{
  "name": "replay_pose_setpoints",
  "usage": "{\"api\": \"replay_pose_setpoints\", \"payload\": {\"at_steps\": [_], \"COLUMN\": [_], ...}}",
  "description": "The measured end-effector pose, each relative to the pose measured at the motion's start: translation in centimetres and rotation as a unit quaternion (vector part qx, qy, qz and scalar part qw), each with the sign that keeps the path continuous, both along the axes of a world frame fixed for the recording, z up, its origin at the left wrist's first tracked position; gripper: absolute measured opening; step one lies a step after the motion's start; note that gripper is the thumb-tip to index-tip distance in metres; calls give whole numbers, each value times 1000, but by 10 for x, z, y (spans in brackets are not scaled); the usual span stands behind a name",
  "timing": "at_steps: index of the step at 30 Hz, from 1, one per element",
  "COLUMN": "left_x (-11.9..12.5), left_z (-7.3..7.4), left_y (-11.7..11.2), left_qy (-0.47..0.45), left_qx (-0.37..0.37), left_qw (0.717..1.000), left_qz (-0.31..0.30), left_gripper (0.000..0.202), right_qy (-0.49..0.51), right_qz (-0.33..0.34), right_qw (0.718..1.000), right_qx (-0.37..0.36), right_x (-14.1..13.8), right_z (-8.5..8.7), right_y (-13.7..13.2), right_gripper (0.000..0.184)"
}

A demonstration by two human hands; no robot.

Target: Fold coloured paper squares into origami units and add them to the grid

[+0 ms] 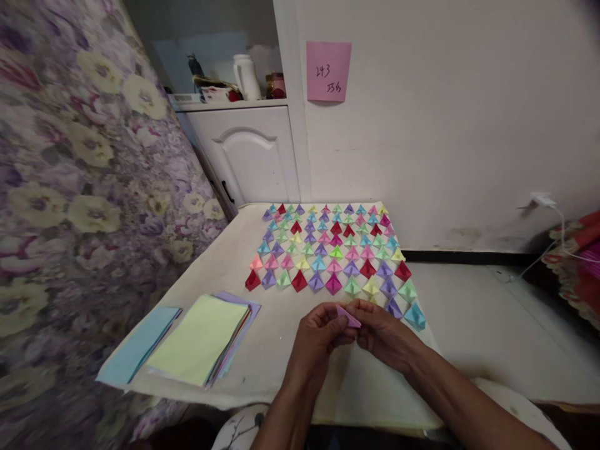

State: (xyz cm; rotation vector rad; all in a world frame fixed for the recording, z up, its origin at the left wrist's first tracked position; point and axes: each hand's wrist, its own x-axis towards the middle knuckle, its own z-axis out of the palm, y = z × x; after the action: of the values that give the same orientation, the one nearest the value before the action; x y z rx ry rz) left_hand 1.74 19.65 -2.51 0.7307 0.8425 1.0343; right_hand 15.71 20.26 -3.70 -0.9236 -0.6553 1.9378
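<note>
Both of my hands meet over the near part of a low cream table (285, 350). My left hand (319, 340) and my right hand (382, 334) pinch a small folded pink paper piece (347, 315) between their fingertips, just above the tabletop. Beyond them lies a grid of several small folded paper shapes (330, 253) in red, purple, green, yellow, pink and blue. Left of my hands sits a stack of coloured paper sheets (201, 337) with a yellow-green sheet on top, and beside it a light blue sheet (138, 344).
A floral mattress or fabric (79, 187) leans along the left. A white cabinet (244, 150) with a jug and jars stands behind. A pink note (328, 70) hangs on the white wall. A charger and cable (546, 206) are at the right, near red fabric (581, 269).
</note>
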Motion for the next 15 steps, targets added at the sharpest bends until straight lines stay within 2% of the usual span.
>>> {"api": "replay_pose_setpoints", "payload": {"at_steps": [4, 7, 11, 15], "left_x": [-1, -2, -2, -3], "left_z": [1, 1, 1, 0], "left_y": [0, 0, 1, 3], "left_qy": [18, 23, 44, 68], "left_qx": [-17, -21, -21, -7], "left_qw": [1000, 1000, 999, 997], "left_qz": [-3, -4, 5, 28], "left_gripper": [23, 22, 23, 23], "right_qy": [-75, -166, -239, -333], "right_qz": [-43, -74, -58, -55], "right_qw": [993, 972, 946, 906], "right_qx": [77, 148, 211, 254], "right_x": [-2, 0, 7, 9], "right_z": [-1, 0, 8, 11], "right_y": [2, 4, 6, 4], "right_gripper": [29, 28, 21, 17]}}
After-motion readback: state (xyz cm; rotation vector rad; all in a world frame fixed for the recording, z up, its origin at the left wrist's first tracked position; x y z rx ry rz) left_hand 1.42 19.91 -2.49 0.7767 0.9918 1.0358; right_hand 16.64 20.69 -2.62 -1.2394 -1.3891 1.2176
